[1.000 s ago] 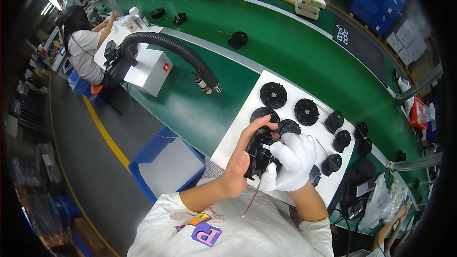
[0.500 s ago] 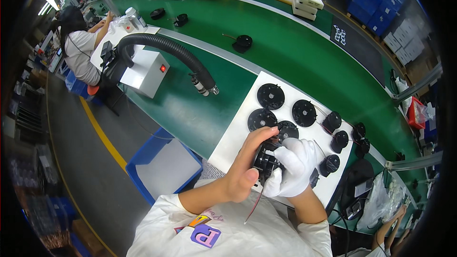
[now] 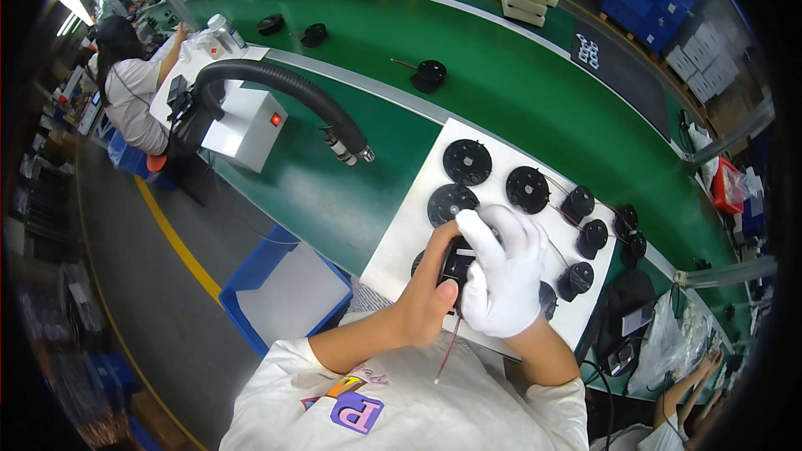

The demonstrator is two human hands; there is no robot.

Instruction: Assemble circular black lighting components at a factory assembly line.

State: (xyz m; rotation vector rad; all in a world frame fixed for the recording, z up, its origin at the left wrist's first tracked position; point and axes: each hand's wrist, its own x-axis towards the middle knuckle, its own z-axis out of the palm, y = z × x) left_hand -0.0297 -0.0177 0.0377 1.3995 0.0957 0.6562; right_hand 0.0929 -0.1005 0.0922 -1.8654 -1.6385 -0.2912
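Between both hands, over the white board, is a black plastic motor unit with a thin reddish wire hanging toward me. My bare left hand wraps its left side, thumb on the near end. My white-gloved right hand closes over it from the right and hides much of it. Beyond the hands, black round discs lie on the board. Along its right side sit several smaller black cylindrical parts with wires.
At left stands a white box with a red switch and a black flexible hose. A blue bin is below the bench edge. The green conveyor carries black parts beyond. Another person sits at far left.
My right hand has shifted its grip, its fingers now reaching over the top of the motor unit and covering more of it. The whole view has shifted slightly.
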